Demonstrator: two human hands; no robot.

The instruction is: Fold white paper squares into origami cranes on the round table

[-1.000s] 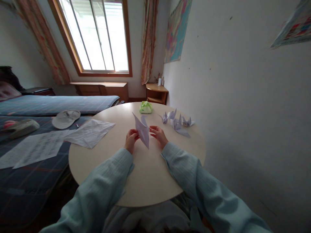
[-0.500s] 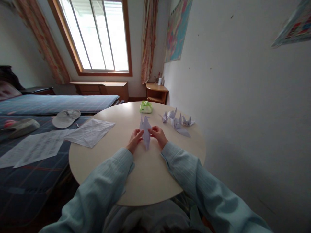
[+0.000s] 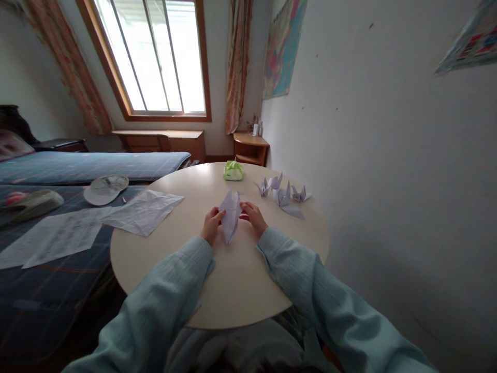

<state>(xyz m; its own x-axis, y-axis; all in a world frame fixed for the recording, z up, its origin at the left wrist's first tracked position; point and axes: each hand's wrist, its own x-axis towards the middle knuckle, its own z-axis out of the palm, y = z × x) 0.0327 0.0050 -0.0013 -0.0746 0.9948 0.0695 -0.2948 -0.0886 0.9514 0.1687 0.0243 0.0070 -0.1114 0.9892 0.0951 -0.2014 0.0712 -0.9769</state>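
A partly folded white paper crane (image 3: pixel 230 215) is held over the middle of the round table (image 3: pixel 240 280). My left hand (image 3: pixel 212 224) pinches its left edge between thumb and fingers. On the opposite side, my right hand (image 3: pixel 254 216) grips the right edge, its fingers partly behind the paper. The paper's lower tip points toward me, and a thin point juts out at its upper right. Several folded paper cranes (image 3: pixel 282 196) stand in a group to the right of my right hand.
A green tissue pack (image 3: pixel 233 171) sits at the table's far side. Creased white paper (image 3: pixel 144 211) overhangs the left edge, beside printed sheets (image 3: pixel 58 233) and a pale cap (image 3: pixel 105 189) on the bed. The white wall (image 3: pixel 388 171) runs close along the right.
The folded paper has turned and tilted between my hands, showing a broader face with its lower tip swung slightly left. My left hand has shifted slightly left.
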